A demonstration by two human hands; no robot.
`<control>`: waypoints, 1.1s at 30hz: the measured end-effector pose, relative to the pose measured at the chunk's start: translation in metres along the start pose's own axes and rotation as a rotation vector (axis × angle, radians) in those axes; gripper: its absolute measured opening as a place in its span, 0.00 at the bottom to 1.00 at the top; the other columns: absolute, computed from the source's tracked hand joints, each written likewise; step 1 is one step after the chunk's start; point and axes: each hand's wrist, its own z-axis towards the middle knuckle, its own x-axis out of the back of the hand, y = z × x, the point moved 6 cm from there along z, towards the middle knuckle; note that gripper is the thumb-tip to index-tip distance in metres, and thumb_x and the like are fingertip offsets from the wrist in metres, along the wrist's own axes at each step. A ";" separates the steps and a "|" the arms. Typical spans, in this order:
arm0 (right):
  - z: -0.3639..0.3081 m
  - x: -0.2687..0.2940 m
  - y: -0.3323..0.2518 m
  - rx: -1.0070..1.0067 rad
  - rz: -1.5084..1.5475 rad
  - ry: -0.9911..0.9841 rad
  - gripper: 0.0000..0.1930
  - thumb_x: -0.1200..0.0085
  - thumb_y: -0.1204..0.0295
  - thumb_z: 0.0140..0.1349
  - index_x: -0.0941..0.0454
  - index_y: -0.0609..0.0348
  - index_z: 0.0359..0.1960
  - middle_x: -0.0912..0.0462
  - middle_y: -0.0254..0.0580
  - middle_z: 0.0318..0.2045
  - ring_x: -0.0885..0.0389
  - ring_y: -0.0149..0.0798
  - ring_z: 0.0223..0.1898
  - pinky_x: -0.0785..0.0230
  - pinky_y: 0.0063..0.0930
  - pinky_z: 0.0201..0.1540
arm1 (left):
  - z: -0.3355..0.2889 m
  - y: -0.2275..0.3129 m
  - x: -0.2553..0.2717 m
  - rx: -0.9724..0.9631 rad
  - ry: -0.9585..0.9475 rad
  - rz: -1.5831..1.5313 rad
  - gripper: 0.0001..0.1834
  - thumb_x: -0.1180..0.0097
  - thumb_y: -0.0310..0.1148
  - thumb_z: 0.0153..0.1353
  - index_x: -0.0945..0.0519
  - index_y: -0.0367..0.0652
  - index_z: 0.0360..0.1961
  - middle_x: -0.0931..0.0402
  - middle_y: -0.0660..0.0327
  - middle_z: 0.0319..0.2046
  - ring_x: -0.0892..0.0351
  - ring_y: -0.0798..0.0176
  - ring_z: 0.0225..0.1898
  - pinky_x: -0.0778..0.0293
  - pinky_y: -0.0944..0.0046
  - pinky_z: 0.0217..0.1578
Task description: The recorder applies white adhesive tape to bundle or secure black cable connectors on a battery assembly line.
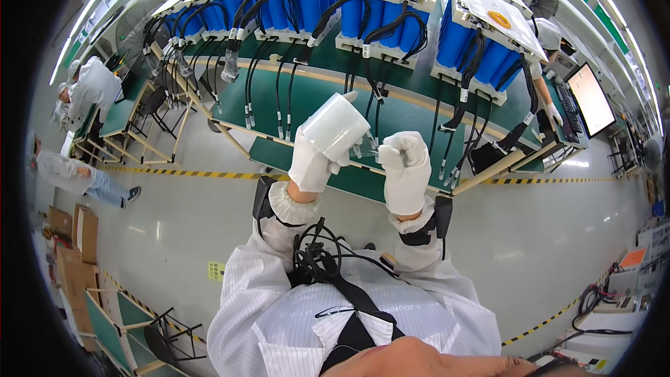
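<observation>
A wide roll of white, translucent film or tape [338, 127] is tilted in my gloved left hand [311, 163], whose fingers wrap round it from below. Just to the right, my gloved right hand [406, 172] is closed with thumb and fingertips pinched together. Something thin and clear shows at those fingertips, on the side toward the roll; whether it is the film's loose end I cannot tell. Black cables [369, 70] with white tags and clear-wrapped ends hang close behind both hands.
Blue cylinder modules [300, 12] with white top plates line the green bench [262, 91]. A yellow ring [499, 19] lies on the right module. A co-worker's gloved hand [554, 114] is near a keyboard and monitor [592, 100]. Other people are at the left.
</observation>
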 end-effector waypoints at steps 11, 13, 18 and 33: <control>-0.037 -0.054 0.059 -0.551 0.520 -0.235 0.24 0.53 0.51 0.65 0.34 0.58 0.51 0.27 0.35 0.40 0.28 0.24 0.35 0.33 0.18 0.33 | -0.012 0.001 0.002 -0.577 0.203 0.857 0.23 0.43 0.27 0.56 0.30 0.37 0.54 0.25 0.62 0.46 0.27 0.74 0.33 0.29 0.76 0.32; -0.029 -0.058 0.053 -0.550 0.524 -0.198 0.14 0.48 0.60 0.64 0.28 0.58 0.42 0.26 0.31 0.33 0.30 0.22 0.32 0.35 0.17 0.32 | -0.012 0.001 0.005 -0.594 0.201 0.904 0.22 0.42 0.28 0.55 0.28 0.37 0.53 0.26 0.62 0.49 0.27 0.74 0.34 0.29 0.76 0.32; -0.020 -0.060 0.048 -0.558 0.606 -0.208 0.06 0.47 0.69 0.64 0.27 0.57 0.31 0.26 0.26 0.26 0.30 0.21 0.29 0.37 0.16 0.32 | 0.005 -0.007 0.030 -0.358 0.090 0.324 0.22 0.49 0.30 0.63 0.34 0.36 0.58 0.27 0.65 0.41 0.31 0.76 0.34 0.30 0.77 0.34; 0.039 0.011 0.081 -0.359 0.116 0.028 0.07 0.47 0.74 0.61 0.31 0.59 0.27 0.20 0.34 0.32 0.28 0.22 0.31 0.36 0.16 0.35 | 0.095 -0.108 0.068 -0.475 -0.055 0.545 0.17 0.54 0.18 0.61 0.30 0.37 0.52 0.27 0.55 0.47 0.27 0.59 0.48 0.27 0.62 0.49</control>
